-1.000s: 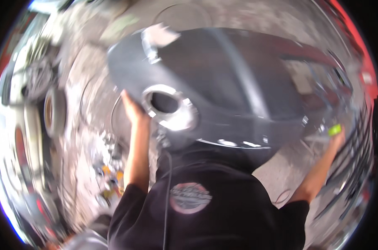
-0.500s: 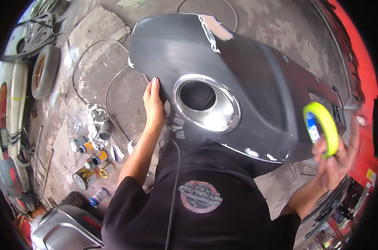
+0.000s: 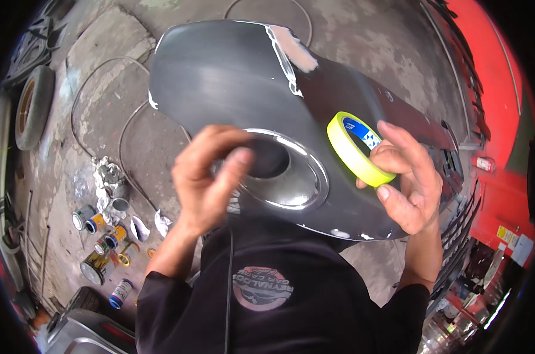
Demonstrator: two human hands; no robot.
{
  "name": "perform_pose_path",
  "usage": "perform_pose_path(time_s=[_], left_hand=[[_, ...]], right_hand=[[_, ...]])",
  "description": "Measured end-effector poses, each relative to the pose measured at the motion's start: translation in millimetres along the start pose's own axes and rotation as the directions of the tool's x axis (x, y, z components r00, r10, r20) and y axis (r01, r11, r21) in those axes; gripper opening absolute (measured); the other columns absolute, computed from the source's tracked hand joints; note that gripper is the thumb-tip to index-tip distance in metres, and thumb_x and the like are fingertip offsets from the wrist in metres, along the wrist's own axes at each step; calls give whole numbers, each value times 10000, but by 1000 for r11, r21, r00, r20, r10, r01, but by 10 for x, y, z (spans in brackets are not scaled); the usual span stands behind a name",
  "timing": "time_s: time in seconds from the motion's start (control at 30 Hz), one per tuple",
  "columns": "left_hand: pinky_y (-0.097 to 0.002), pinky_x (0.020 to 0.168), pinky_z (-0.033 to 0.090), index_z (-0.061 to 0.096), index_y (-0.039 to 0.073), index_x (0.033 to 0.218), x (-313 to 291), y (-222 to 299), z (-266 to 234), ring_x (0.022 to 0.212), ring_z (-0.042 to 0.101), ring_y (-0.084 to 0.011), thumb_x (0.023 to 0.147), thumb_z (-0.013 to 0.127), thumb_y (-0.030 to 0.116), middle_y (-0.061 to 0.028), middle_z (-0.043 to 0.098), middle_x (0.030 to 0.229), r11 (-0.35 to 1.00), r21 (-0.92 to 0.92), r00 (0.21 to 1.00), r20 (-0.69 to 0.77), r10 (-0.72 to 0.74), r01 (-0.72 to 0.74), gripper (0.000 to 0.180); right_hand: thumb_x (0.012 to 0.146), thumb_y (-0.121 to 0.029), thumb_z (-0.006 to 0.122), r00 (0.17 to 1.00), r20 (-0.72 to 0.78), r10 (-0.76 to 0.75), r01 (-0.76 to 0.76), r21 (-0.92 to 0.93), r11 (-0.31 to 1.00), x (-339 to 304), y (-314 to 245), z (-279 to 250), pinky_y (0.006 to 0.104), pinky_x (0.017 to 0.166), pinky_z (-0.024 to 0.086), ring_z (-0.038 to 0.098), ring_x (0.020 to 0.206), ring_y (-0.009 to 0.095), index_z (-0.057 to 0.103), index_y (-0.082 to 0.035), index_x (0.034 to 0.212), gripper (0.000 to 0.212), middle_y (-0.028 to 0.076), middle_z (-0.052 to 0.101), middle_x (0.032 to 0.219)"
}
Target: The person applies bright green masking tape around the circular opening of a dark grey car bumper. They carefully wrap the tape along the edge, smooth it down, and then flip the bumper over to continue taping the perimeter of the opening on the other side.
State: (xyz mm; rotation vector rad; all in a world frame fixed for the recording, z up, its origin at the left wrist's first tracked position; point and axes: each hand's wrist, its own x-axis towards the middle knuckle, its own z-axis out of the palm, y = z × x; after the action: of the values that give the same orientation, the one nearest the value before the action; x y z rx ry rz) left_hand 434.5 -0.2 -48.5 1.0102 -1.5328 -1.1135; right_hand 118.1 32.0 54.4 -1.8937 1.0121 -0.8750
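Note:
A neon-yellow roll of masking tape (image 3: 344, 150) with a blue and white inner core is gripped by my right hand (image 3: 412, 183), its fingers partly through the ring. It is raised over a large dark grey car bumper (image 3: 214, 71). My left hand (image 3: 205, 177), slightly blurred, hovers with thumb and fingers apart and nothing between them. It covers the left part of the chrome oval surround (image 3: 297, 192) of the round opening. A pinkish filler patch (image 3: 297, 50) edged in white shows at the bumper's far edge.
Paint cans (image 3: 96, 265), a blue-labelled can (image 3: 121, 293) and crumpled paper stand on the stained concrete to the left. A hose (image 3: 121, 141) loops there too. A wheel (image 3: 34, 107) lies at the far left, and red bodywork (image 3: 497, 200) stands on the right.
My left hand has let go of the bumper's left edge and moved right over the chrome surround. My right hand has brought the tape roll leftward and in over the bumper.

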Motion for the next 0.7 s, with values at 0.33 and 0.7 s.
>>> perform_pose_path(time_s=[0.33,0.7], left_hand=[[-333,975,598,698,-23,1376,258,257,456,1225,677,-223,1007,803,184,-162,614,1449,932,-333,951,306,-39,145,436],[-377,988,537,769,8,1201,403,346,490,1181,675,-283,887,891,238,-173,717,1286,964,-43,910,321,263,-264,407]], right_hand=[[787,-98,617,991,40,-124,126,-57,990,13,154,-26,386,857,508,659,769,257,509,170,1496,766,173,758,895],[872,-69,618,968,-106,229,-190,292,937,11,-96,42,311,836,523,678,880,177,559,58,1503,646,112,755,998]])
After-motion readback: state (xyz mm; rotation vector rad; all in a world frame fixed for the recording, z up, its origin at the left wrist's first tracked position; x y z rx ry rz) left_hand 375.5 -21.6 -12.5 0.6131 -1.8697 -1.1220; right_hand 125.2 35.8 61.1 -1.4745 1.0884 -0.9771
